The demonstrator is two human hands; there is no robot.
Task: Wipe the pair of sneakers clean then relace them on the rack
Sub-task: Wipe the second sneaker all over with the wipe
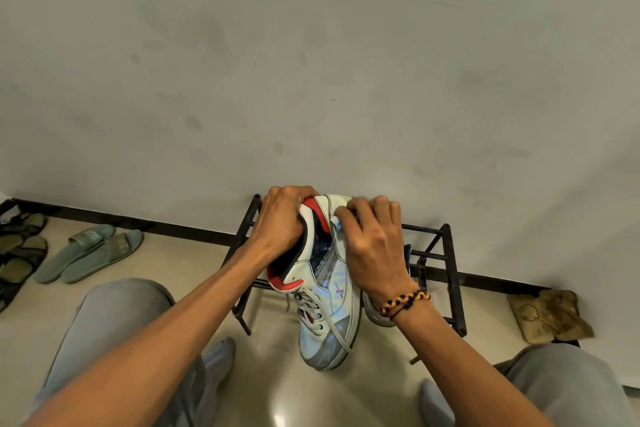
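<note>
In the head view, the person sits in front of a low black rack [446, 253] that stands against the wall [311, 62]. The left hand [282, 218] grips the heel of a white sneaker [329, 305], with its fingers curled over the red collar. It holds the sneaker up with the toe pointing down toward the floor [194, 253]. The right hand [372, 246] presses on the side of the sneaker near the heel, its fingers bent. A small pale thing shows under the fingertips; it may be a wipe, but I cannot tell for sure. The lace [311, 308] is in the eyelets and one end hangs loose over the toe.

I judge that the wiping step is in hand, on the heel side of this sneaker. The next move probably calls for a steady hold by the left hand while the right hand works down toward the grey toe cap. The second sneaker [375, 312] is partly hidden behind the right wrist, which wears a bracelet [405, 302]; it seems to rest on the rack.

The floor is pale and shiny. To the left lie green slippers [90, 253] and darker sandals [20, 253]. To the right, near the wall, lies a brown rag [550, 315].
</note>
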